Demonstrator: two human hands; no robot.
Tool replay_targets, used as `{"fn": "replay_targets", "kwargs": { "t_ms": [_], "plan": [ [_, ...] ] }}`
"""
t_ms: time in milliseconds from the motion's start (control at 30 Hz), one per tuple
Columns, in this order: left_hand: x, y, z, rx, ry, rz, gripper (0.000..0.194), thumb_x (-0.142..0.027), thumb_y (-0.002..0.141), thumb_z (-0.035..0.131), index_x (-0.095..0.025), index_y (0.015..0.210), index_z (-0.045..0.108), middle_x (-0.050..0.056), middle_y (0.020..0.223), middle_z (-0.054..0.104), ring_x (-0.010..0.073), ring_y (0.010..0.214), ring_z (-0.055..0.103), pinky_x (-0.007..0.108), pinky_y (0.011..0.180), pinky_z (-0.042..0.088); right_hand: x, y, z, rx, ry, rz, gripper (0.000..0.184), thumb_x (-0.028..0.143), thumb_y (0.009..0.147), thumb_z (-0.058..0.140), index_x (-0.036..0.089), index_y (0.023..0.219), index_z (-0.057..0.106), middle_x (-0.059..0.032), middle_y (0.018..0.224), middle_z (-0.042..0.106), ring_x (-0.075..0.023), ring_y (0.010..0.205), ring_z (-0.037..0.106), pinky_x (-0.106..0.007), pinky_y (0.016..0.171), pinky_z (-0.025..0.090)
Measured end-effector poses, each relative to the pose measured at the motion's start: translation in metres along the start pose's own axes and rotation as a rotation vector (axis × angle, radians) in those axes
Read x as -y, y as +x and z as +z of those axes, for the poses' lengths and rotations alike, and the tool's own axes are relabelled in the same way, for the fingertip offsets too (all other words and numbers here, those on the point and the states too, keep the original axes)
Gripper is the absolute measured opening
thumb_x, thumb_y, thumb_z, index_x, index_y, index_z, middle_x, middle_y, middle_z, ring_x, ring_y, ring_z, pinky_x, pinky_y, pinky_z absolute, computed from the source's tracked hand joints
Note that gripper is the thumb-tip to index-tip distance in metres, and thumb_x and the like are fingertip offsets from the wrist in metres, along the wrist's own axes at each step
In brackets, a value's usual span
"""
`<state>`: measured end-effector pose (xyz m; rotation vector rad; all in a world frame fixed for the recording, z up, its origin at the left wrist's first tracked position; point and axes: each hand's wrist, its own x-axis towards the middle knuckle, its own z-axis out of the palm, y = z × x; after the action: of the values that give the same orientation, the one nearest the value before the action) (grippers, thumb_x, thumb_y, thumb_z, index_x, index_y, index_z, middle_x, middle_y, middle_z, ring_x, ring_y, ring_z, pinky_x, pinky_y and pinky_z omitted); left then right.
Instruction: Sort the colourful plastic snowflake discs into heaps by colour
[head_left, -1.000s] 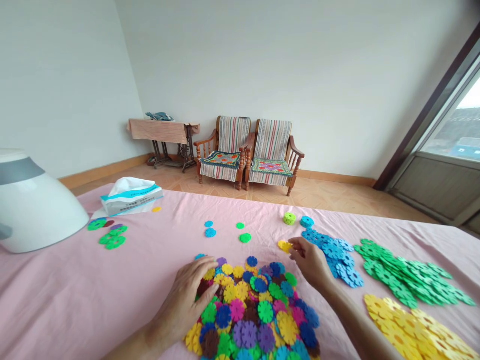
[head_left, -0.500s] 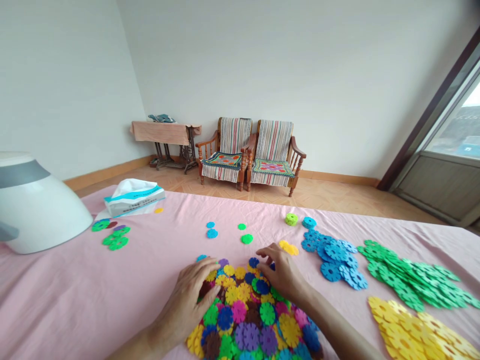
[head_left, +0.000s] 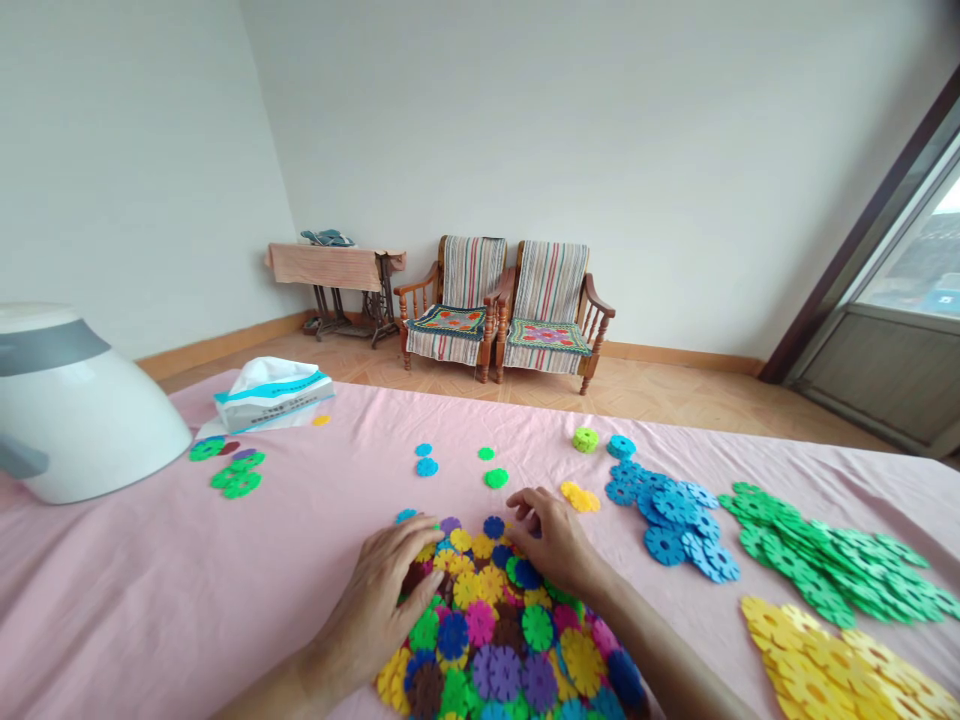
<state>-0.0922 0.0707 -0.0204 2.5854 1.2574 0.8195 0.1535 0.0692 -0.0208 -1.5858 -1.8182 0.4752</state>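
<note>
A mixed heap of flower-shaped plastic discs [head_left: 495, 630] in many colours lies between my hands on the pink cloth. My left hand [head_left: 382, 575] rests along the heap's left side, open, thumb and fingers spread over the discs at its edge. At the far right edge of the heap is my right hand [head_left: 551, 535], open with bent fingers, nothing seen in its grasp. Just left of its fingertips a dark blue disc [head_left: 493, 527] lies at the heap's far edge, beside a purple disc [head_left: 450, 525]. Parts of the heap are hidden under both hands.
Right of the heap lie sorted piles of blue discs [head_left: 671, 510], green discs [head_left: 832, 555] and yellow discs [head_left: 832, 665]. Small stacks stand farther back. On the left are loose green discs [head_left: 238, 478], a tissue pack [head_left: 274, 395] and a white kettle-like vessel [head_left: 97, 420].
The dark blue disc by my right fingertips has slid left, and my right hand has shifted slightly left. My left hand stays in place. The view has turned a little.
</note>
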Motion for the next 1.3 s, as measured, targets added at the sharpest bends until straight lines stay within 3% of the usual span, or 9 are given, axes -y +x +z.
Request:
{"fn": "replay_targets", "kwargs": {
  "t_ms": [167,267,500,700,833,1000,1200,1300],
  "plan": [
    [0.001,0.000,0.001,-0.019,0.014,-0.004,0.032,-0.037,0.084,0.051,-0.026,0.114,0.057,0.006,0.122,0.056,0.0247,0.115,0.050,0.041,0.097,0.044,0.011,0.001,0.003,0.018,-0.039,-0.044,0.030,0.020,0.071,0.060,0.020,0.101,0.064,-0.0041,0.086,0.058,-0.0140,0.074,0.056,-0.024,0.068,0.043],
    [0.004,-0.002,0.003,-0.040,0.044,-0.013,0.035,-0.038,0.083,0.051,-0.026,0.116,0.055,0.006,0.125,0.053,0.0251,0.117,0.048,0.041,0.096,0.044,0.014,0.003,0.005,0.029,-0.084,-0.071,0.026,0.018,0.070,0.061,0.020,0.095,0.066,-0.0043,0.086,0.057,-0.0156,0.079,0.056,-0.024,0.072,0.042],
    [0.013,-0.004,0.011,-0.091,0.117,-0.070,0.040,-0.042,0.083,0.051,-0.022,0.117,0.052,0.009,0.125,0.052,0.0278,0.117,0.047,0.047,0.095,0.043,0.007,0.001,0.010,-0.027,0.021,-0.008,0.011,0.014,0.067,0.058,0.017,0.077,0.059,-0.0004,0.073,0.055,-0.0119,0.065,0.052,-0.021,0.060,0.039],
    [0.009,-0.003,0.009,-0.081,0.040,-0.036,0.041,-0.038,0.083,0.051,-0.023,0.121,0.049,0.008,0.126,0.052,0.0255,0.116,0.049,0.041,0.096,0.045,0.001,0.002,0.000,-0.089,0.227,0.092,0.003,0.016,0.071,0.052,0.017,0.069,0.055,0.0042,0.058,0.049,-0.0095,0.054,0.045,-0.020,0.051,0.033],
    [-0.001,-0.001,0.001,0.004,-0.096,0.011,0.041,-0.031,0.084,0.051,-0.024,0.124,0.045,0.008,0.125,0.052,0.0211,0.115,0.050,0.034,0.097,0.044,0.001,-0.005,-0.008,-0.124,0.330,0.151,0.004,0.020,0.072,0.052,0.017,0.069,0.052,0.0060,0.054,0.043,-0.0087,0.050,0.040,-0.020,0.047,0.031],
    [-0.009,0.000,-0.004,-0.049,-0.163,0.062,0.030,-0.026,0.085,0.051,-0.024,0.116,0.051,0.006,0.116,0.056,0.0194,0.110,0.051,0.033,0.094,0.043,0.024,-0.027,-0.009,-0.087,0.314,0.130,0.005,0.019,0.072,0.051,0.017,0.069,0.056,0.0044,0.056,0.049,-0.0093,0.052,0.043,-0.020,0.049,0.033],
    [-0.029,-0.004,-0.008,-0.088,-0.219,0.216,0.024,-0.026,0.082,0.059,-0.024,0.105,0.056,0.004,0.097,0.062,0.0190,0.096,0.054,0.033,0.086,0.042,0.063,-0.052,0.001,-0.037,0.250,0.023,0.014,0.011,0.072,0.049,0.018,0.073,0.061,0.0019,0.064,0.059,-0.0107,0.059,0.051,-0.021,0.056,0.038],
    [-0.038,-0.007,-0.009,-0.118,-0.259,0.245,0.009,-0.020,0.084,0.055,-0.022,0.093,0.057,0.002,0.084,0.062,0.0163,0.086,0.055,0.030,0.082,0.042,0.070,-0.061,0.007,-0.025,0.240,-0.005,0.017,0.008,0.071,0.049,0.019,0.074,0.061,0.0016,0.065,0.060,-0.0111,0.059,0.052,-0.021,0.056,0.038]
  ]
}}
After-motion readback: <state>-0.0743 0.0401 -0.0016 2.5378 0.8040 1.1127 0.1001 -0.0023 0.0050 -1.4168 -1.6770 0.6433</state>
